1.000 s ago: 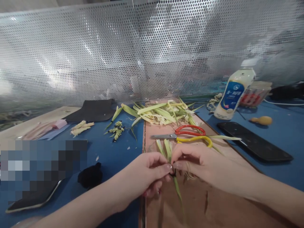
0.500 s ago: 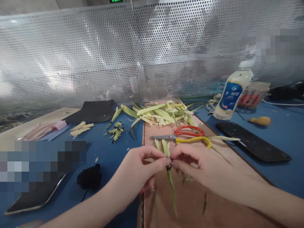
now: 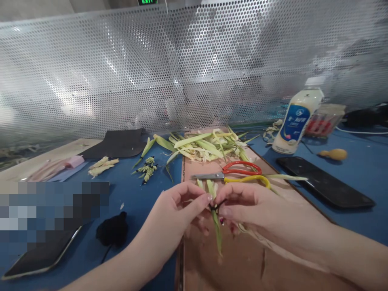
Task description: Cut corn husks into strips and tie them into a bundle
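Over the brown board (image 3: 230, 266), my left hand (image 3: 176, 214) is closed, its thumb and forefinger pinching a small bunch of green leafy husk (image 3: 217, 232). A black thread (image 3: 214, 208) is wrapped round the bunch's middle. Pale ends of the bunch stick up between the hands, and a green tip hangs down. My right hand (image 3: 263, 210) is closed too, thumb and forefinger gripping an end of the thread close to the bunch. Just beyond my fingers lie scissors (image 3: 212, 176) with one red and one yellow handle. Parts of the fingers hide the knot area.
A heap of husk strips (image 3: 209, 145) covers the board's far end. Leftward are tied green sprigs (image 3: 148, 169), a black thread ball (image 3: 112, 229) and a dark tablet-like object (image 3: 45, 252). Rightward stand a bottle (image 3: 295, 121), a phone (image 3: 324, 182) and a small gourd-shaped object (image 3: 333, 154).
My hands have drawn slightly apart at the bunch. The black thread now shows stretched toward my right fingers. The bunch's lower tip has shifted a little upward.
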A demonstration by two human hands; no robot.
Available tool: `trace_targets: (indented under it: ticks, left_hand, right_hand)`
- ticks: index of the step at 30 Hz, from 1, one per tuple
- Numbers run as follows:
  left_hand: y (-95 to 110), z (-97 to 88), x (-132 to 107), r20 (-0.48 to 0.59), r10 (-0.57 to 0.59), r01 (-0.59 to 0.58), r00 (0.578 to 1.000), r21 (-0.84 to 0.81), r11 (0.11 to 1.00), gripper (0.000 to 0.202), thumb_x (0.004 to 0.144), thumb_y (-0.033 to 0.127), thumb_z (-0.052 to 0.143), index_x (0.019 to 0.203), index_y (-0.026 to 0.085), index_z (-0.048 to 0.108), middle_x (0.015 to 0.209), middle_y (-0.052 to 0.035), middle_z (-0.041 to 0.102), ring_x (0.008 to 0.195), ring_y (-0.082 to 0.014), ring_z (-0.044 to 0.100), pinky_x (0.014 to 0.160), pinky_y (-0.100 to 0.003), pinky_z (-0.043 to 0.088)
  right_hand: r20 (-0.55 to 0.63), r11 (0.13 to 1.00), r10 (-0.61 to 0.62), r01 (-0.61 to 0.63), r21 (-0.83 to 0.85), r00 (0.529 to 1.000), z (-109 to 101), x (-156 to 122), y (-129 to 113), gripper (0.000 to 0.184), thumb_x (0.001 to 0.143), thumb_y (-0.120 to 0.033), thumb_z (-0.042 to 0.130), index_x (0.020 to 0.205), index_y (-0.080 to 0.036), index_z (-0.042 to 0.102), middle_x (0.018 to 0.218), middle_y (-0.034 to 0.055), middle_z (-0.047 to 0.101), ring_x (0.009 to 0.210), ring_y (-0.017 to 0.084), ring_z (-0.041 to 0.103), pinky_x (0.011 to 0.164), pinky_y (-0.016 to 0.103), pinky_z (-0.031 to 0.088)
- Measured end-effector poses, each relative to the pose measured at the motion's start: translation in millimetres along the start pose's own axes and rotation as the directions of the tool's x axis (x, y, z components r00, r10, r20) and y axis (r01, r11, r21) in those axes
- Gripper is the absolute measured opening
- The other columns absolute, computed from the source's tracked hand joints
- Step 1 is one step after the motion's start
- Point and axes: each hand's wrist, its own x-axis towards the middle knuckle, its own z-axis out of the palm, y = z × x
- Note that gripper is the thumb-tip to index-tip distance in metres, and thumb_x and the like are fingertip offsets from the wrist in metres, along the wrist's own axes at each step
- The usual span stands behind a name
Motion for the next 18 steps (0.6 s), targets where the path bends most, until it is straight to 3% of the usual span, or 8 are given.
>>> trace_targets:
  ticks: [5,9,13,18]
  left_hand:
    - [1.2,1.7,-2.6,0.023,0.033,-0.032,0.999,-0.043,0.999,0.016,0.079,0.03,0.063,0.075,0.015,0.06,0.067,0.0028,0.063,0.061,-0.0069,0.057,0.057,-0.015,0.046]
    - [1.8,3.3,-4.1,0.055,0.059,-0.055,0.997,-0.078,0.995,0.016,0.079,0.028,0.064,0.073,0.015,0.058,0.065,0.0039,0.063,0.062,-0.0061,0.058,0.06,-0.015,0.045]
    - [0.1,3.0,-2.3,0.089,0.043,-0.037,0.995,-0.07,0.997,0.015,0.08,0.025,0.063,0.071,0.014,0.057,0.059,0.0054,0.059,0.053,-0.0039,0.052,0.054,-0.014,0.042]
    - [-7.1,0.3,2.3,0.094,-0.01,0.024,0.996,-0.143,0.989,0.018,0.074,0.026,0.068,0.081,0.016,0.055,0.059,0.0061,0.06,0.052,-0.0061,0.054,0.052,-0.017,0.04]
  right_hand:
    - [-0.04,0.998,0.013,-0.01,0.061,0.999,-1.2,3.3,0.8,0.011,0.076,-0.023,0.066,0.085,-0.018,0.065,0.085,0.0014,0.063,0.077,0.012,0.056,0.071,0.024,0.043]
    - [-0.104,0.998,-0.036,0.031,-0.052,0.994,0.9,3.6,-1.2,0.01,0.077,-0.027,0.065,0.078,-0.018,0.065,0.081,0.0013,0.063,0.077,0.013,0.055,0.073,0.026,0.041]
    - [-0.143,0.986,-0.054,0.03,-0.166,0.988,2.0,3.4,0.7,0.015,0.078,-0.033,0.064,0.078,-0.018,0.063,0.079,0.0007,0.062,0.075,0.013,0.053,0.069,0.026,0.039]
    - [-0.096,0.956,-0.122,0.091,-0.278,0.988,0.7,4.7,7.7,0.019,0.085,-0.036,0.055,0.085,-0.017,0.059,0.083,0.0026,0.061,0.076,0.014,0.054,0.066,0.026,0.041]
